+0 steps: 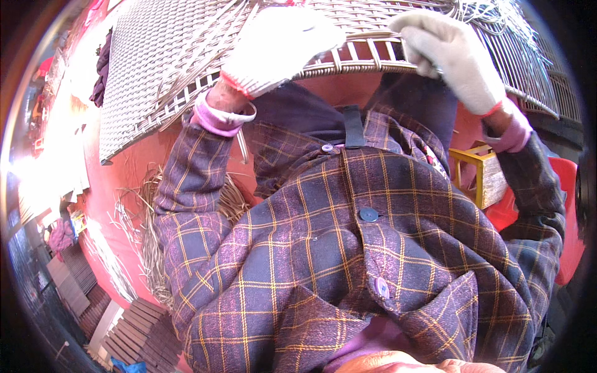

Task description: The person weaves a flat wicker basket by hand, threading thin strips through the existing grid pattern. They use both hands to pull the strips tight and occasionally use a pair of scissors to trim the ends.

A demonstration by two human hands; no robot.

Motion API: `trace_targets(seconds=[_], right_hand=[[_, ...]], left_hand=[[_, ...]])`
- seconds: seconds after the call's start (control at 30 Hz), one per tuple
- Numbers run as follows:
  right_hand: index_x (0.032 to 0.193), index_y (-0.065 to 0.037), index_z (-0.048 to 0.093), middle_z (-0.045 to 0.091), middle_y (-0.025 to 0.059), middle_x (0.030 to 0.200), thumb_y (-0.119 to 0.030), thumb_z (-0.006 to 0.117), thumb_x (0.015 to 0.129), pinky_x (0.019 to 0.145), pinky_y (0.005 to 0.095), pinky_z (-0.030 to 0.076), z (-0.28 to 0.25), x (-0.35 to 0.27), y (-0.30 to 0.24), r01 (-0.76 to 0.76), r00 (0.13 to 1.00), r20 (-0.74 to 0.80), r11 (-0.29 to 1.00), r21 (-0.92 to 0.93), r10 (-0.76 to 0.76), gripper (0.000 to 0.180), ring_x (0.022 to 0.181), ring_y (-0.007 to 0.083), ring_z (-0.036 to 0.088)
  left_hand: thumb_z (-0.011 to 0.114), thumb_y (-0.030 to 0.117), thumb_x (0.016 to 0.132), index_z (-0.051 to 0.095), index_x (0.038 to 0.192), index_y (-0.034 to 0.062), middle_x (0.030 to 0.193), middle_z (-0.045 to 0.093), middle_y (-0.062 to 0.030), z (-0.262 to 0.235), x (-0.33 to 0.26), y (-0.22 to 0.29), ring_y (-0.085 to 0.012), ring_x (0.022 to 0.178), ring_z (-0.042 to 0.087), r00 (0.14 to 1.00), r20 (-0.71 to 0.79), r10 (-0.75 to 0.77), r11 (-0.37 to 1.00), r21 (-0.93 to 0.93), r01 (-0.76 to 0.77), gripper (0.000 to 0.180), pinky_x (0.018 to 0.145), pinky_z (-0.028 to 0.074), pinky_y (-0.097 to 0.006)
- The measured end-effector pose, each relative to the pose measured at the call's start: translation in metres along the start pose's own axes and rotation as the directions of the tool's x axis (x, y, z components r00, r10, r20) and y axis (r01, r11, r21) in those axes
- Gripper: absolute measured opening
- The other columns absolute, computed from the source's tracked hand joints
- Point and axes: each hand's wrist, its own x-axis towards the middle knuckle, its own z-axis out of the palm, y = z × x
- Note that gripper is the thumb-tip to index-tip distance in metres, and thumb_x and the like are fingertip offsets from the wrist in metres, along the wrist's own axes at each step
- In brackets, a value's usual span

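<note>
Head: loose strands [154,261] near woven panel [149,68]

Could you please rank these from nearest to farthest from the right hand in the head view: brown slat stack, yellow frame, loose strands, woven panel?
From the right hand:
1. Woven panel: edge right at the fingers.
2. Yellow frame: below, right side.
3. Loose strands: left side.
4. Brown slat stack: lower left.

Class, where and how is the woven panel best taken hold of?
I'd grip the woven panel by its near rim, coming from the near side: that edge is slim, and gaps just behind it should leave room to curl around.
</note>
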Motion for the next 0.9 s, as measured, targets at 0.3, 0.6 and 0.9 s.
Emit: trace_targets(seconds=[0.3,0.6,0.9], right_hand=[[0.138,-0.005,0.067,0.062,0.0017,0.067,-0.016,0.053,0.107,0.048,0.0257,0.047,0.026,0.033,0.021,-0.081,0.896,0.425,0.989,-0.124,0.127,0.037,0.052,0.0084,0.058],[0.132,-0.010,0.068,0.066,0.0036,0.063,-0.015,0.046,0.103,0.037,0.0260,0.044,0.017,0.063,0.021,-0.159,0.742,0.620,0.965,-0.206,0.255,0.037,0.044,0.0110,0.059],[0.110,-0.005,0.074,0.065,0.0025,0.062,-0.019,0.060,0.098,0.041,0.0275,0.042,0.026,0.058,0.031,-0.155,0.885,0.423,0.979,-0.129,0.196,0.023,0.044,0.0094,0.054]], left_hand=[[0.074,0.027,0.095,0.079,0.113,0.0172,0.108,0.076,-0.0046,0.001,-0.024,0.011,-0.0258,0.100,0.071,0.987,0.098,-0.125,0.984,0.137,0.111,0.021,0.083,0.057,-0.043],[0.076,0.018,0.090,0.079,0.118,0.0164,0.111,0.076,-0.0060,-0.015,-0.020,0.016,-0.0269,0.103,0.071,0.971,0.213,-0.109,0.993,0.078,0.094,0.028,0.088,0.057,-0.044],[0.073,0.021,0.093,0.077,0.111,0.0133,0.104,0.074,-0.0072,0.015,-0.003,0.025,-0.0287,0.094,0.070,0.986,0.121,-0.112,0.993,0.055,0.106,0.020,0.079,0.056,-0.044]])
